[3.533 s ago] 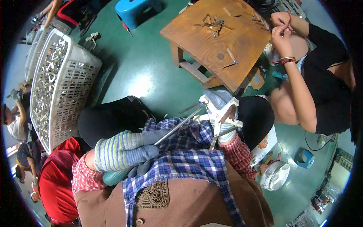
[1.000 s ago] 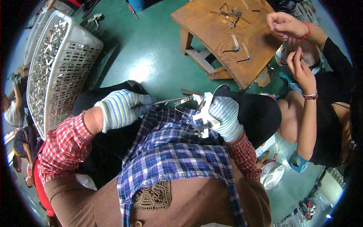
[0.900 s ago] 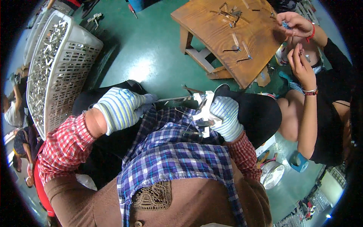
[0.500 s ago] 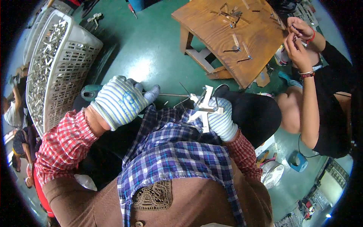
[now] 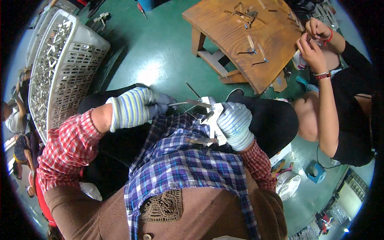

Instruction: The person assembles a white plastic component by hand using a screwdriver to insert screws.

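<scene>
Both my hands wear striped knit gloves. My left hand (image 5: 138,108) pinches a thin metal strip (image 5: 188,103) by one end, pointing it toward the right. My right hand (image 5: 235,125) grips a white bracket-like part (image 5: 212,114) with several metal strips sticking out of it. The tip of the strip meets the white part just above my lap. More loose strips (image 5: 202,141) lie on my checked shirt under the right hand.
A wooden low table (image 5: 276,44) with metal pieces stands ahead at the right. Another person (image 5: 336,104) in black sits beside it, hands raised. A white slotted basket (image 5: 60,68) full of metal parts stands at the left on the green floor.
My left hand came up from my lap holding a strip and has moved it across to the white part in my right hand. The neighbour's hands shifted above the table.
</scene>
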